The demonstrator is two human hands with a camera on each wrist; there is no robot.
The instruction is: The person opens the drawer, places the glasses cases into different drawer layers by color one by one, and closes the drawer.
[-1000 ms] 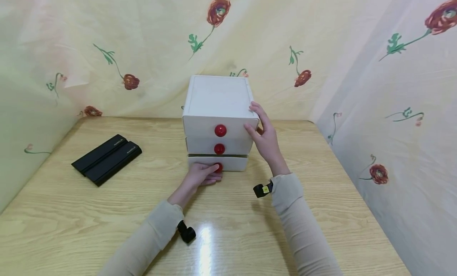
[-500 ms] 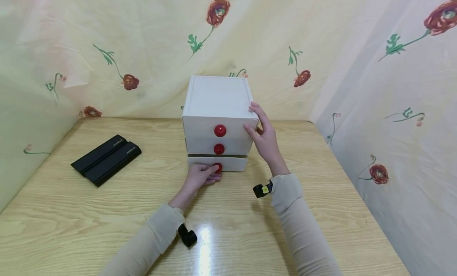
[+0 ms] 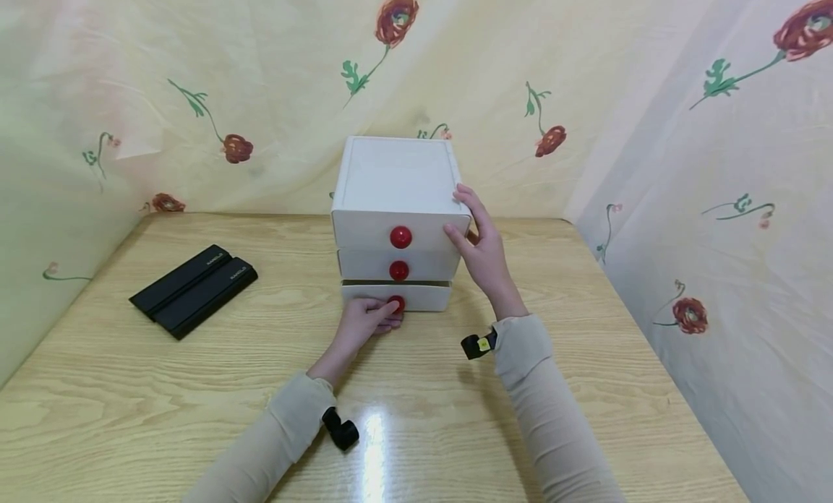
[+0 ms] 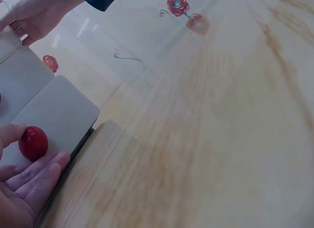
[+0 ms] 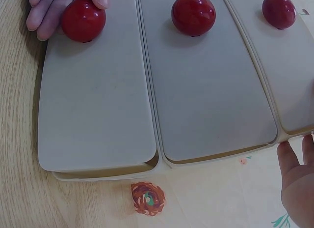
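A small white drawer cabinet (image 3: 400, 174) stands at the back of the table, three drawers high, each with a round red knob. My left hand (image 3: 358, 322) pinches the bottom knob (image 4: 33, 143), thumb on top and fingers underneath. The bottom drawer (image 5: 98, 105) sits slightly proud of its frame, with a narrow gap at its edge in the right wrist view. My right hand (image 3: 484, 257) grips the cabinet's upper right corner, thumb at the front and fingers along the side. Above the held knob are the middle knob (image 3: 399, 270) and the top knob (image 3: 400, 236).
Two flat black cases (image 3: 207, 299) with small lettering lie side by side on the wooden table (image 3: 163, 409), left of the cabinet. Flower-patterned cloth (image 3: 286, 91) hangs behind the table and along both sides.
My left fingers have drawn in slightly beneath the bottom knob. The cabinet, its drawers and my right hand look the same as before.
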